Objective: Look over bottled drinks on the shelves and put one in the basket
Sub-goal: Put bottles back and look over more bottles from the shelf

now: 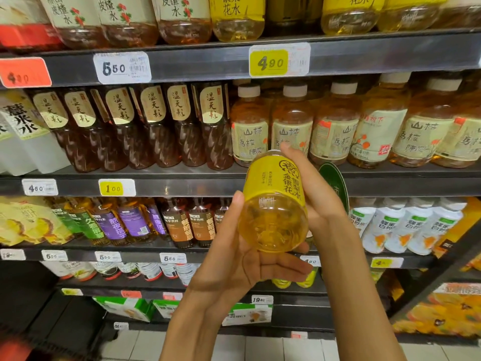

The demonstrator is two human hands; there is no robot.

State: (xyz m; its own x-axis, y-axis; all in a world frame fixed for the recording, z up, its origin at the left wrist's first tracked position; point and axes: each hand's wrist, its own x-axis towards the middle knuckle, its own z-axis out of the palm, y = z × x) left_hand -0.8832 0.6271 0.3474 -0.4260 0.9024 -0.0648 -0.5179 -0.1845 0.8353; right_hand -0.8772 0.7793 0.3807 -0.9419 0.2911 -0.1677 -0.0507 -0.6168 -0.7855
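A yellow-labelled bottle (273, 204) of clear golden drink is held in front of the shelves, tilted so its base faces me. My left hand (234, 261) lies palm-up under the base with its fingers stretched out straight beneath it and its thumb along the bottle's left side. My right hand (320, 194) grips the upper part of the bottle from the right, thumb on the label and fingers hidden behind. The cap is hidden. No basket is clearly in view.
Grey shelves (182, 186) with price tags fill the view. Dark brown bottles (156, 131) and amber white-capped bottles (335, 126) stand on the middle shelf, white bottles (406, 225) lower right. Green cartons (130, 307) sit near the tiled floor. A red blur (13, 347) is in the bottom-left corner.
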